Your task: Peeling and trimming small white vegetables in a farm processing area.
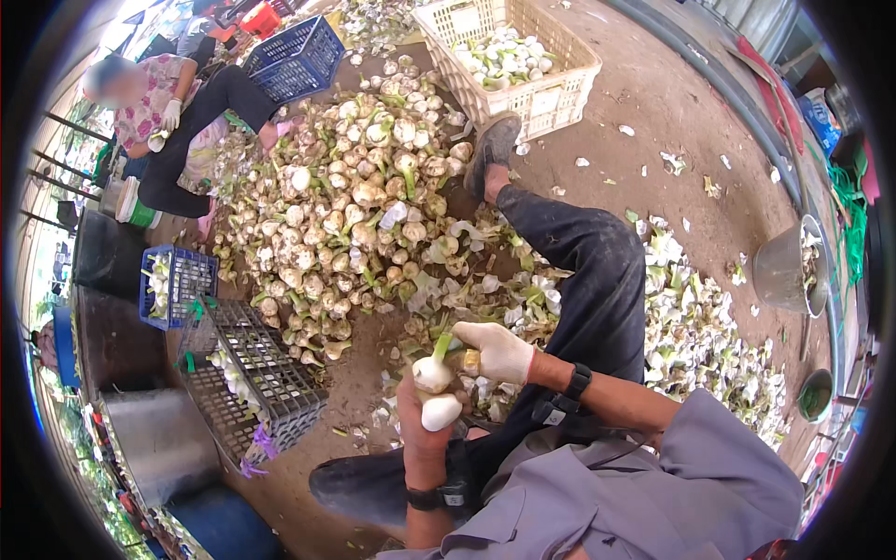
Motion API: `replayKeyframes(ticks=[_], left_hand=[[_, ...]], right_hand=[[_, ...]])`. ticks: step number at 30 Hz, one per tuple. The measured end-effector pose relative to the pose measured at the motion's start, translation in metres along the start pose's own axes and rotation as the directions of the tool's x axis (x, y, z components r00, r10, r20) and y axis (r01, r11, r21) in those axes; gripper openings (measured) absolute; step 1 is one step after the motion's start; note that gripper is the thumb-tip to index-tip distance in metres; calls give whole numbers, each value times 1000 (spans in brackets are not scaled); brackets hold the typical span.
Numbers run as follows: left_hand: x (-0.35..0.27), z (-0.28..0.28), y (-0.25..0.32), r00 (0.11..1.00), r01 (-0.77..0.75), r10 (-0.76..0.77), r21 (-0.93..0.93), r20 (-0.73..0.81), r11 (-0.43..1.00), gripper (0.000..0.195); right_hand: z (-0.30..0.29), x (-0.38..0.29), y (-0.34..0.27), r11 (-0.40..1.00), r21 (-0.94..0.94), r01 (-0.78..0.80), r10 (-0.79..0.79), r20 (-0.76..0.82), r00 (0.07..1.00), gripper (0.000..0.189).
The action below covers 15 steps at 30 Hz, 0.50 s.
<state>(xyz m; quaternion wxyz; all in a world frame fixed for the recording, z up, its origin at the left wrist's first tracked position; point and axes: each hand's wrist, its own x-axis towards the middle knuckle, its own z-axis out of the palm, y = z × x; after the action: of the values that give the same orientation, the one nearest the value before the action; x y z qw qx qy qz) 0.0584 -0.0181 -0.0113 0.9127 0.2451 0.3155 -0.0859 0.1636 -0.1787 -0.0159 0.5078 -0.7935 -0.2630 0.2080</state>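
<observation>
My left hand (423,420), bare, holds a garlic bulb (432,374) with a short green stem pointing up. A second, smooth white bulb (441,412) lies in the same hand, nearer my wrist. My right hand (498,352) wears a white glove and is closed beside the stem; something yellowish shows at its fingers, too unclear to name. Beyond both hands spreads a big heap of untrimmed garlic bulbs (350,210). Peeled skins (504,301) lie between the heap and my hands.
A cream plastic crate (570,91) with cleaned bulbs stands past my foot. At left are a grey crate (294,413) and a small blue crate (203,276), both holding bulbs. Another person (157,105) sits beyond the heap near a blue crate (297,59). A metal bucket (780,269) stands right.
</observation>
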Motion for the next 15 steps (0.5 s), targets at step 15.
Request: replayKeyframes(ticks=[15], left_hand=[[-12,-12,2,962,-268,232,348,144,898,42]], right_hand=[[-11,-16,-10,600,693,-400,372,201,906,28]])
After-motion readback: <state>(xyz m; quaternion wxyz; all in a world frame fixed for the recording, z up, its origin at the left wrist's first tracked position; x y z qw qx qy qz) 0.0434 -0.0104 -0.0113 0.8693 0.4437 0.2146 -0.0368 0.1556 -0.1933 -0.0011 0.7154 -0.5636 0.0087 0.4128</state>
